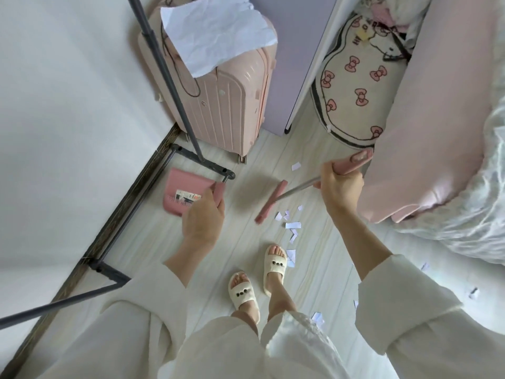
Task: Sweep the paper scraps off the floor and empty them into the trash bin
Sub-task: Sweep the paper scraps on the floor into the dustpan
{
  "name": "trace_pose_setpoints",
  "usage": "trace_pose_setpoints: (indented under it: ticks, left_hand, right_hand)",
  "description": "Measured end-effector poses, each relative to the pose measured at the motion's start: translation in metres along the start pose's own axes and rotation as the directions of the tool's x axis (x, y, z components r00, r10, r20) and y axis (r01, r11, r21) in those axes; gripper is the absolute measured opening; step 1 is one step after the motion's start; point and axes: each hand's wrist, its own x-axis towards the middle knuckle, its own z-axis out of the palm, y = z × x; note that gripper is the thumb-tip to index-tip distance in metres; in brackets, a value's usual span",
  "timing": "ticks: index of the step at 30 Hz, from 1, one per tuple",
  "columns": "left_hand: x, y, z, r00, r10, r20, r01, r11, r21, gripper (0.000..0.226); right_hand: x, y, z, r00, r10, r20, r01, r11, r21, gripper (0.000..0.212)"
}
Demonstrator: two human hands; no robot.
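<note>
My left hand [202, 214] grips the handle of a pink dustpan [183, 194] that sits low over the floor near the rack's foot. My right hand [340, 184] grips the pink handle of a broom [352, 164]. Its grey shaft runs down to the narrow pink broom head [270, 202] on the pale floor. Several white paper scraps [291, 224] lie just right of the broom head and toward my slippers. One scrap [296, 166] lies farther off, and others [317, 318] are scattered at the right. No trash bin is in view.
A dark metal clothes rack [202, 165] stands at the left by the white wall. A pink suitcase [232, 99] with a crumpled white sheet [216, 34] on top stands behind. A bow-patterned rug [358, 86] and a pink bed [426, 132] fill the right.
</note>
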Motion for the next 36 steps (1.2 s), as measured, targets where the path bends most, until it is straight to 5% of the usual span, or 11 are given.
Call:
trace_pose_setpoints:
  ticks: [4, 7, 10, 12, 16, 19, 22, 29, 36]
  left_hand:
    - [0.001, 0.02, -0.009, 0.997, 0.077, 0.015, -0.076, 0.997, -0.02, 0.026]
    - [0.008, 0.03, -0.012, 0.994, 0.106, -0.001, -0.106, 0.994, -0.016, 0.025]
    - [0.012, 0.034, -0.01, 0.994, 0.109, 0.026, -0.109, 0.994, 0.006, 0.027]
    - [0.012, 0.036, -0.007, 0.992, 0.119, 0.05, -0.12, 0.993, 0.009, 0.029]
    - [0.01, 0.049, -0.001, 0.988, 0.135, 0.074, -0.13, 0.989, -0.064, 0.023]
    - [0.01, 0.068, 0.007, 0.981, 0.155, 0.116, -0.144, 0.985, -0.095, 0.023]
    - [0.014, 0.091, 0.014, 0.97, 0.198, 0.143, -0.183, 0.977, -0.109, 0.026]
    - [0.04, 0.153, 0.031, 0.939, 0.312, 0.148, -0.299, 0.948, -0.106, 0.025]
    - [0.099, 0.232, 0.064, 0.959, 0.232, 0.16, -0.227, 0.973, -0.049, 0.03]
  right_hand:
    - [0.018, 0.003, -0.003, 0.966, 0.16, 0.204, -0.148, 0.986, -0.073, 0.038]
    - [0.011, 0.019, -0.004, 0.825, 0.302, 0.478, -0.352, 0.936, 0.018, 0.006]
    - [0.001, 0.029, -0.011, 0.708, 0.294, 0.643, -0.455, 0.885, 0.097, 0.041]
    - [0.005, 0.03, -0.019, 0.642, 0.291, 0.709, -0.589, 0.78, 0.212, 0.045]
    - [0.018, 0.031, -0.034, 0.461, 0.417, 0.783, -0.883, 0.299, 0.361, 0.023]
    - [0.029, 0.032, -0.044, 0.411, 0.489, 0.769, -0.891, 0.395, 0.225, 0.025]
    - [0.039, 0.034, -0.059, 0.432, 0.5, 0.75, -0.848, 0.508, 0.15, 0.028]
    - [0.075, 0.036, -0.102, 0.555, 0.507, 0.66, -0.791, 0.567, 0.229, 0.022]
    - [0.202, 0.035, -0.125, 0.679, 0.513, 0.526, -0.693, 0.684, 0.228, 0.022]
